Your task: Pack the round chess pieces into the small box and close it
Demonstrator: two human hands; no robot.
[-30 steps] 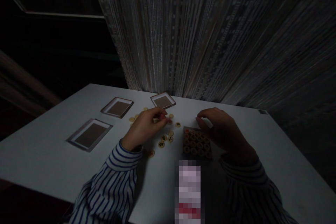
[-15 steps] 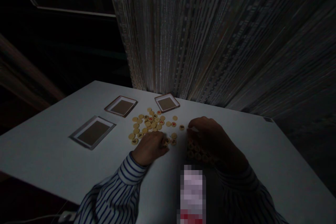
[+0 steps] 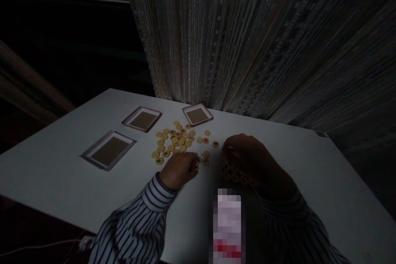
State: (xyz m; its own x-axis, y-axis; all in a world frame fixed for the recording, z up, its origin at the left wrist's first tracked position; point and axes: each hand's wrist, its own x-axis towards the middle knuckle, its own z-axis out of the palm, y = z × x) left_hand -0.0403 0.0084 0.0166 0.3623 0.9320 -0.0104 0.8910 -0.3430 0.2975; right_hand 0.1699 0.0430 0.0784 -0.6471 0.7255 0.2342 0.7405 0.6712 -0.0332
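Round wooden xiangqi pieces [image 3: 181, 141] lie loose on the white table, some showing red or black characters, others plain side up. My left hand [image 3: 177, 170] rests at the near edge of this pile, fingers curled, with a xiangqi piece [image 3: 195, 167] at its fingertips. In dark shadow on the right, my right hand [image 3: 258, 161] is bent over neat rows of xiangqi pieces [image 3: 235, 178]. Its fingers are closed together, and what they hold is hidden. One black-marked piece [image 3: 215, 144] lies just left of the right hand.
On the white table [image 3: 68, 136] stand a clear-edged shallow box [image 3: 108, 152], a brown-rimmed one [image 3: 142, 119] and another brown-rimmed one [image 3: 198, 114] at the back. A string curtain [image 3: 192, 41] hangs behind. A pixelated patch covers the near middle.
The view has tilted down slightly, so the table sits higher in the picture. Both hands stay at nearly the same places among the pieces, with only small finger movements.
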